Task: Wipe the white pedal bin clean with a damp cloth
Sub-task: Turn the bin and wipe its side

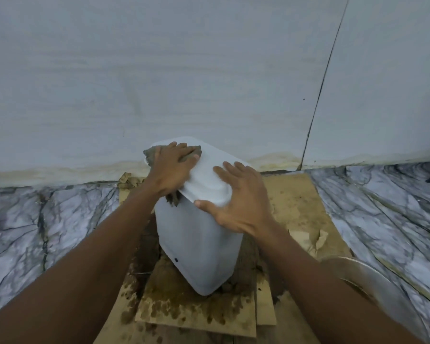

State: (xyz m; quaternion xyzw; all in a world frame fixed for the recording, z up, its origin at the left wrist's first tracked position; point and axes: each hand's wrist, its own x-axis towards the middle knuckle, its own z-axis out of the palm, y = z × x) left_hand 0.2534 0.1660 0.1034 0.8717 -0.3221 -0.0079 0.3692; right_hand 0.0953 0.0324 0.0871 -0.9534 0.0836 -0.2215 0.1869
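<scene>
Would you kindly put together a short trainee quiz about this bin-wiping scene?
1. True or false: the left hand presses the cloth onto the lid.
2. The right hand rests on: A) a bucket B) the lid C) a broom
3. What does the white pedal bin stand on?
Key: 1 true; 2 B; 3 wet cardboard.

Bin [199, 244]: white plastic, smooth, matt to low sheen, moulded lid in the same finish. Cloth [149, 155]: grey-brown fabric, coarse and nubby, looks wet. Cardboard [291, 194] under the bin: brown, matt, fibrous, with dark damp blotches and torn edges. Floor [60, 219]: marble-look slabs, grey veining, slight gloss. Wall [159, 70]: pale, matt, faint horizontal grain, yellowed staining along the base.
</scene>
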